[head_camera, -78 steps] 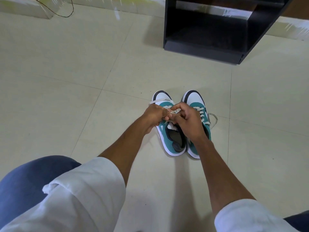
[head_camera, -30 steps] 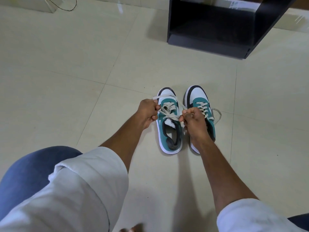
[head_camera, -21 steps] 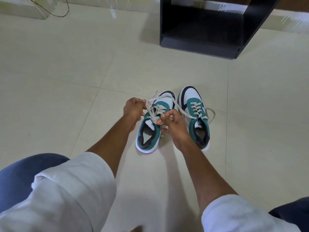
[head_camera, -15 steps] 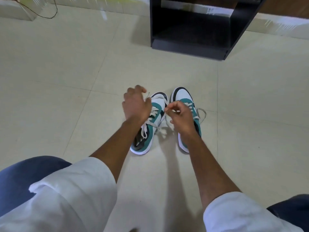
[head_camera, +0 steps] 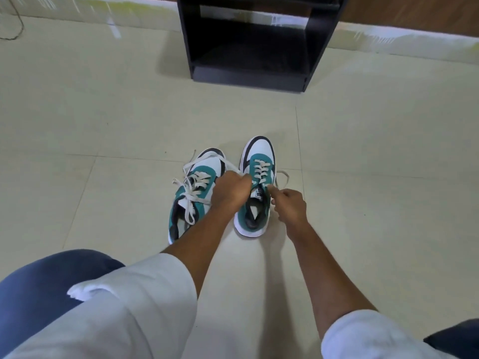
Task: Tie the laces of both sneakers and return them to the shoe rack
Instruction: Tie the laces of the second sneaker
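Two teal, white and black sneakers stand side by side on the floor, toes pointing away from me. The left sneaker is angled with its heel toward the left, and a knotted cream bow lies on its tongue. The right sneaker points straight ahead with loose lace ends. My left hand is fisted at the right sneaker's left side, closed on a cream lace that runs in from near the left sneaker's toe. My right hand pinches a lace end at that sneaker's right side. The black shoe rack stands beyond them.
Cream floor tiles surround the shoes. A white skirting runs along the far wall behind the rack. A thin black cable lies at the far left. My knees in blue trousers and white sleeves fill the bottom of the view.
Both hands have left the left sneaker, which now lies angled with a bow on it, and have moved to the right sneaker's laces.
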